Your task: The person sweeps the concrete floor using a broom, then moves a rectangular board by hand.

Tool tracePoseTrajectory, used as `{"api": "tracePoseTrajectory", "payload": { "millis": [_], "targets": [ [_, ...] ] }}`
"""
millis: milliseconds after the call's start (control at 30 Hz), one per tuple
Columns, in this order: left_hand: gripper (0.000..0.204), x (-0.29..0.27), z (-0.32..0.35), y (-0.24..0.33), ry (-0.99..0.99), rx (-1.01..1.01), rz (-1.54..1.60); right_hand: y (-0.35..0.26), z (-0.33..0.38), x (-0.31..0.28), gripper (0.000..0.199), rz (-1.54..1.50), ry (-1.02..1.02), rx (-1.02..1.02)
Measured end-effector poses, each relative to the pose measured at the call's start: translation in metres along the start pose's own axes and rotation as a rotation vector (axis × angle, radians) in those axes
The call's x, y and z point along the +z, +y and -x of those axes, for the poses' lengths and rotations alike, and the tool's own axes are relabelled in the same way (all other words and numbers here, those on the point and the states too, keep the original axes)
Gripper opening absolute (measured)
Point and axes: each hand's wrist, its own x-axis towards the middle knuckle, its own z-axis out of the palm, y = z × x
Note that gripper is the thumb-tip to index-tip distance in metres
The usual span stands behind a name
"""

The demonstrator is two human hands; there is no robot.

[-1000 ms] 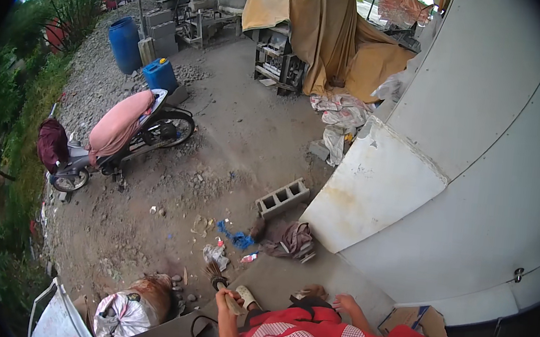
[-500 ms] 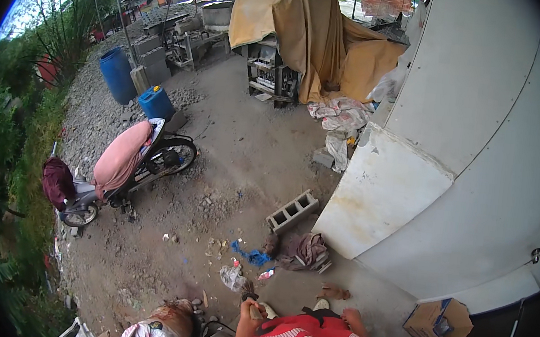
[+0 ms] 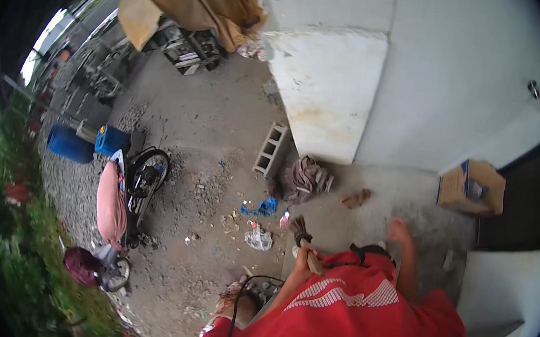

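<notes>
My left hand (image 3: 304, 259) is closed round the pale handle of a short broom (image 3: 300, 227), in front of my red shirt. Dark bristles fan out beyond the fist, pointing away from me over the ground. Out to the right, over the concrete, hangs my right hand (image 3: 399, 230), its fingers too blurred to make out. Near the bristles lie a clear plastic bag (image 3: 258, 238) and a blue scrap of plastic (image 3: 266, 206). Farther off is a crumpled brownish cloth (image 3: 306, 180).
A hollow concrete block (image 3: 270, 150) stands beside a white panel (image 3: 331, 89) against the wall. An open cardboard box (image 3: 472, 188) sits at the right. Over on the left, a motorcycle (image 3: 140, 184) with a pink cover is parked by blue containers (image 3: 113, 141). A black cable (image 3: 237, 303) loops near my left arm.
My view has swung to the right, so the box and wall show more fully. The broom stays in my left hand; my right hand has moved out from my body.
</notes>
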Motion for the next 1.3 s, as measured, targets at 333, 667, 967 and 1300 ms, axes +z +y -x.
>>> {"api": "tracePoseTrajectory", "payload": {
  "millis": [333, 667, 967, 1300],
  "targets": [
    [0.012, 0.14, -0.058, -0.102, -0.344, -0.633, -0.406, 0.084, 0.098, -0.096, 0.048, -0.737, 0.116, 0.097],
    [0.013, 0.323, -0.099, -0.298, -0.234, -0.907, -1.326, 0.134, 0.158, -0.201, 0.068, -1.062, 0.056, 0.191],
    [0.011, 0.302, -0.143, -0.471, -0.819, -1.064, -2.039, 0.18, 0.147, -0.214, 0.036, -1.622, 0.685, 0.326],
    [0.036, 0.339, -0.161, -0.541, -0.571, -1.761, -2.192, 0.269, 0.119, -0.228, 0.017, -2.075, 1.378, 0.717]
  ]
}}
